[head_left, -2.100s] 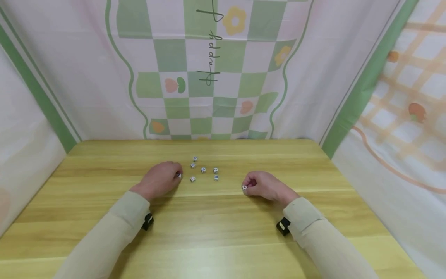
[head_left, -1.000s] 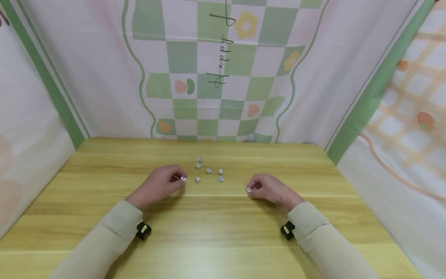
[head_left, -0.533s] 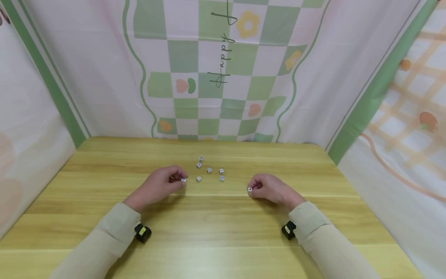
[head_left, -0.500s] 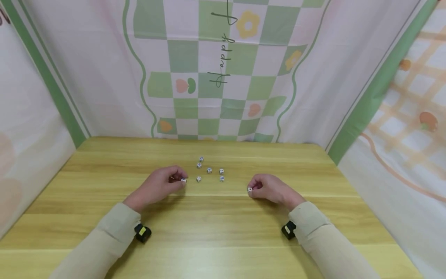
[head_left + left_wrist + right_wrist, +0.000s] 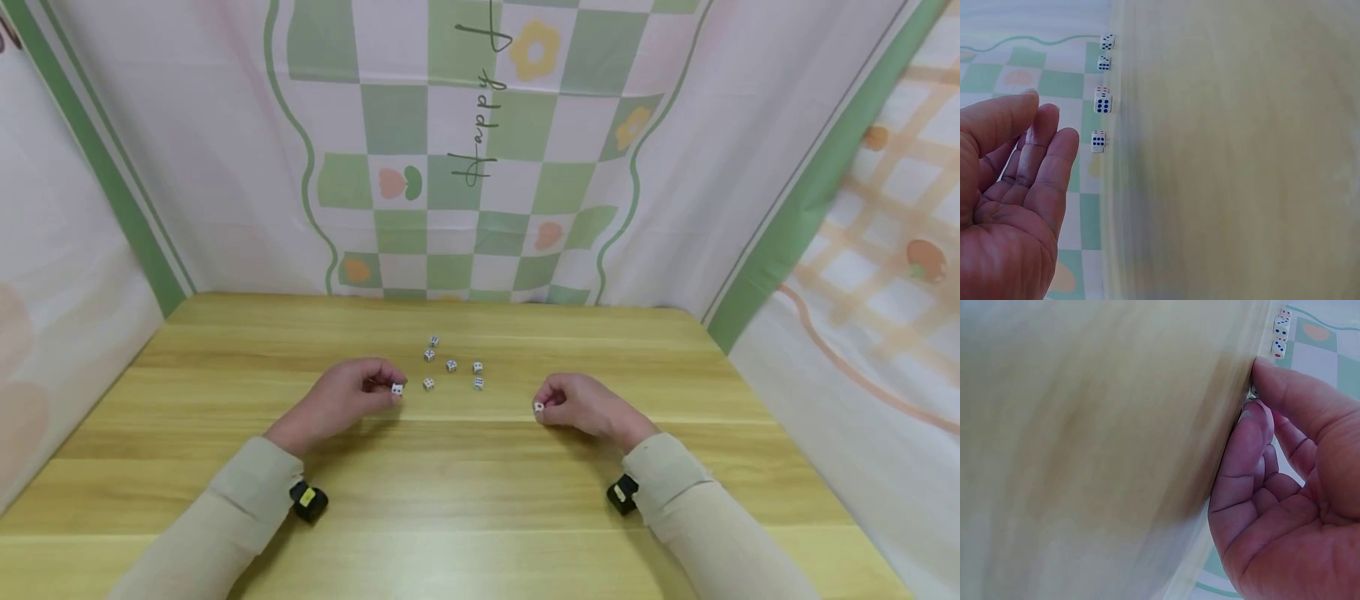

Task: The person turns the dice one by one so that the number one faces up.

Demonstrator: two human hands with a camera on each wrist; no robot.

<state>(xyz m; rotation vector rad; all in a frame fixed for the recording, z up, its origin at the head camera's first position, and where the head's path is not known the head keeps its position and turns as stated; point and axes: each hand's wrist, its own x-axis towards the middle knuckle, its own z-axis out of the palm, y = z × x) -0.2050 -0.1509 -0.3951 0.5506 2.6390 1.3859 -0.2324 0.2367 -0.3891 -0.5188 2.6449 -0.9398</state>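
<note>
From the head view: I've got a die in each hand. My left hand [image 5: 352,392] pinches the left die [image 5: 397,389] at the tips of thumb and forefinger, and my right hand [image 5: 581,407] pinches the right die [image 5: 538,407] the same way, both low over the wooden table [image 5: 450,483]. Six loose dice [image 5: 452,366] sit between my hands, a bit farther back. Black gadgets [image 5: 308,502] on both wrists, beige sleeves [image 5: 217,508], green-checked cloth [image 5: 495,125] behind.

Left wrist cam: thumb out over my fingers, loose dice with blue pips past the tips — the left die itself is hidden from this angle.

Right wrist cam: just a sliver of the right die shows, squeezed between thumb and fingertips — a few loose dice beyond it.
</note>
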